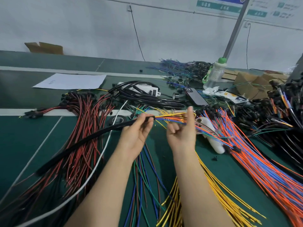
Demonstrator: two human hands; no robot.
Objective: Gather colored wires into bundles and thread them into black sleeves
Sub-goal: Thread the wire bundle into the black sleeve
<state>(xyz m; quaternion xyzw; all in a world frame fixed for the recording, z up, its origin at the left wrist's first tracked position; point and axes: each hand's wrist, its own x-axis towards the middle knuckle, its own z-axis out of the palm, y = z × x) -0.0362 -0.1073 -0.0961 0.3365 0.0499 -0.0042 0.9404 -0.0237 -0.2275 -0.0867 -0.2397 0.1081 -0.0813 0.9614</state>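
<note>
My left hand (136,134) pinches the open end of a long black sleeve (82,143) that trails down to the left over the table. A thin bundle of colored wires (170,119), yellow, orange and blue, runs from the sleeve's mouth to my right hand (182,131), which holds it with curled fingers. Both hands are raised a little above the green table (32,138). The wires' far ends blur behind my right hand.
Red and black wires (78,128) lie at the left. Yellow wires (213,194) and orange and blue wires (262,169) fan out at the right. Blue and green wires, black cables (147,95), a phone (196,96), a bottle (214,72), tape roll and paper sheet (72,81) are further back.
</note>
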